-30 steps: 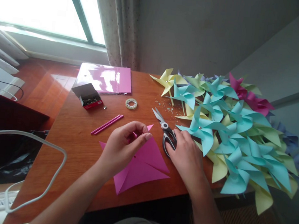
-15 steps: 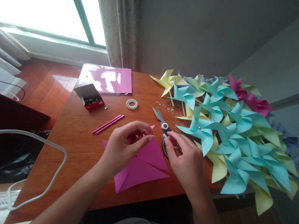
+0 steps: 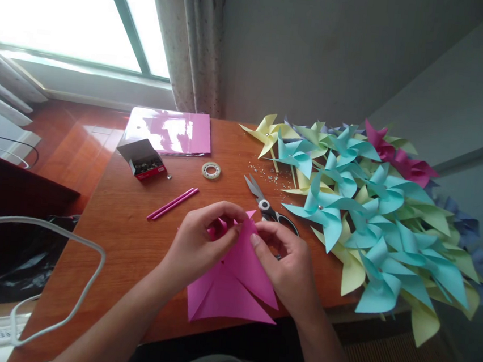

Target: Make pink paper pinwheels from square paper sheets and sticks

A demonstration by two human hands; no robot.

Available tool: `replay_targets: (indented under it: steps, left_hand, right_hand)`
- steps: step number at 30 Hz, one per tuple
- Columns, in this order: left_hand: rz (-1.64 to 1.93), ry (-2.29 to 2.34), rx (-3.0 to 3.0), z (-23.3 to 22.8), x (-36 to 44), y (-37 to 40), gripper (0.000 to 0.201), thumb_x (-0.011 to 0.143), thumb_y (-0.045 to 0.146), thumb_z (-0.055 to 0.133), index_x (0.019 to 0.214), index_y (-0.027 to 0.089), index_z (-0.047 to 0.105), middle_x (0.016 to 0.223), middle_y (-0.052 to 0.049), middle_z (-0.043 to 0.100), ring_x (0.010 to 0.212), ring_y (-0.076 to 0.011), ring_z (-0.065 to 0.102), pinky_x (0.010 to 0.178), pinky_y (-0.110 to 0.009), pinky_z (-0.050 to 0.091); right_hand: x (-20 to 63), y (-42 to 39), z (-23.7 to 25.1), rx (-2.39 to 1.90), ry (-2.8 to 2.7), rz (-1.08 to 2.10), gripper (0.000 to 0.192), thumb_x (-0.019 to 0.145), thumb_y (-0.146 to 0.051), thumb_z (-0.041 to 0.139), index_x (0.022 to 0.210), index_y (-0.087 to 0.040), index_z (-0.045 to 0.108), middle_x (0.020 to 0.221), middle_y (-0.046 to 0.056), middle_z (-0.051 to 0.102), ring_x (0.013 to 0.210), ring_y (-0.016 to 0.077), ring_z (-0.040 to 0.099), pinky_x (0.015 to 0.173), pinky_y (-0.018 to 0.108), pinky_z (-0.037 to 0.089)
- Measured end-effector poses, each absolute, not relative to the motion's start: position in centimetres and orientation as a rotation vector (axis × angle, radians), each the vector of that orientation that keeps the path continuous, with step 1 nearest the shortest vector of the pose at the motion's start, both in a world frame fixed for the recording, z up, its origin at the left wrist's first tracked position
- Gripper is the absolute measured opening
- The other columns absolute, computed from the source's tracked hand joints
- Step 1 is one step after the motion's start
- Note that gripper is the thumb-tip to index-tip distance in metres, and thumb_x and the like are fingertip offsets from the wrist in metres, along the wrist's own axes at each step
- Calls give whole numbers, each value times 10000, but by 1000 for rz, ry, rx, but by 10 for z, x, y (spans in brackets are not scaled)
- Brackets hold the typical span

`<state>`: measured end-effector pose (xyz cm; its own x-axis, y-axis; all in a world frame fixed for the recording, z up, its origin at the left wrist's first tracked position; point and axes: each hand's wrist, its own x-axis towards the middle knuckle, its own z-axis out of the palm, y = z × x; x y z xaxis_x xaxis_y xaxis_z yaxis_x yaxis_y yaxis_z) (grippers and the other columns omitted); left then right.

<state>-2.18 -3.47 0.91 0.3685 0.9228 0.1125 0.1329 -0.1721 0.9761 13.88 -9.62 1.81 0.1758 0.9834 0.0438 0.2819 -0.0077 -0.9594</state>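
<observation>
Both hands meet over the near middle of the bench (image 3: 127, 215), working one pink paper square (image 3: 231, 288) that is cut along its diagonals into flaps. The left hand (image 3: 201, 245) pinches folded tips at the sheet's centre, apparently to keep them gathered there, while the right hand (image 3: 288, 265) pinches another flap's corner and lifts it toward the same spot; the near flaps lie flat on the wood. Just beyond the right hand lies one pair of scissors (image 3: 267, 203), blades partly open and pointing far-left, within easy reach. Two pink sticks (image 3: 173, 203) lie side by side to the left of the scissors, one roll of clear tape (image 3: 210, 170) sits beyond them, and one open box of pins (image 3: 141, 159) stands beside a stack of pink sheets (image 3: 169, 131) at the far left. A heap of finished pinwheels (image 3: 375, 216) fills the right side, mostly cyan and yellow with a few magenta and lilac; they overlap too much to count.
</observation>
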Motion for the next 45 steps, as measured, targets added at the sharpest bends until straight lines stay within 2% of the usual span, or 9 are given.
replay_targets:
  steps: [13, 22, 31, 38, 45]
  left_hand:
    - [909, 912, 1466, 10, -23, -35, 31, 873, 191, 669, 881, 170, 690, 821, -37, 675, 716, -144, 595, 620, -233, 468]
    - [877, 907, 1346, 15, -23, -35, 145, 865, 291, 714, 829, 154, 679, 751, -18, 631, 658, -118, 524, 569, -217, 405]
    - [834, 888, 1348, 16, -23, -35, 212, 863, 347, 715, 819, 146, 665, 743, -18, 593, 664, -130, 495, 573, -237, 392]
    - [775, 853, 1420, 17, -23, -35, 206, 907, 332, 650, 807, 151, 653, 718, -11, 580, 648, -132, 488, 568, -248, 386]
    - [1101, 1089, 1454, 20, -26, -35, 127, 913, 267, 641, 832, 175, 676, 809, -25, 661, 737, -148, 568, 648, -257, 417]
  right_hand:
    - [141, -99, 20, -1478, -1398, 839, 138, 905, -180, 623, 978, -205, 738, 921, 35, 755, 824, 179, 696, 741, 266, 547]
    - [142, -99, 14, -1473, -1412, 848, 127, 902, -166, 621, 948, -206, 733, 881, 29, 731, 801, 176, 672, 714, 266, 522]
    - [139, -93, 22, -1423, -1310, 928, 30, 907, -210, 642, 904, -216, 672, 868, 13, 671, 790, 172, 639, 733, 286, 521]
    - [135, -87, 13, -1332, -1164, 1057, 88, 907, -228, 630, 821, -209, 640, 783, -19, 613, 721, 138, 573, 672, 246, 467]
    - [145, -92, -5, -1289, -697, 1033, 142, 883, -347, 705, 893, -218, 647, 809, -18, 607, 715, 135, 540, 665, 247, 431]
